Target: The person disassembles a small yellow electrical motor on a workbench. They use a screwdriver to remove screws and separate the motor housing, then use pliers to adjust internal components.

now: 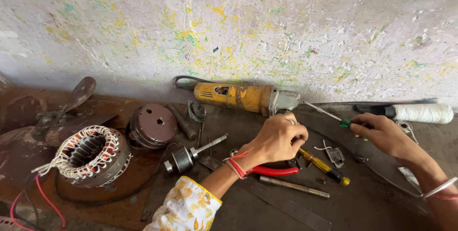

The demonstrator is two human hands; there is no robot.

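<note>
Head-camera view: work on a yellow metal-bodied angle grinder, laid on its side against the paint-spattered wall, is judged to be at an early stage, since its casing appears closed and no part is seen removed from it. The left hand is held just below the grinder's grey gear head, fingers curled inward; whether anything is gripped cannot be told. The right hand, to the right of the grinder, is closed around a green-handled screwdriver whose thin shaft points up-left toward the grinder head. One grinder is counted. Three hand tools lie below it: red-handled pliers, a yellow-handled screwdriver and a plain steel rod. To the lower left of the grinder are one copper-wound stator ring, one brown round motor cover and one shafted rotor. One white-wrapped cylindrical handle lies to the right.
</note>
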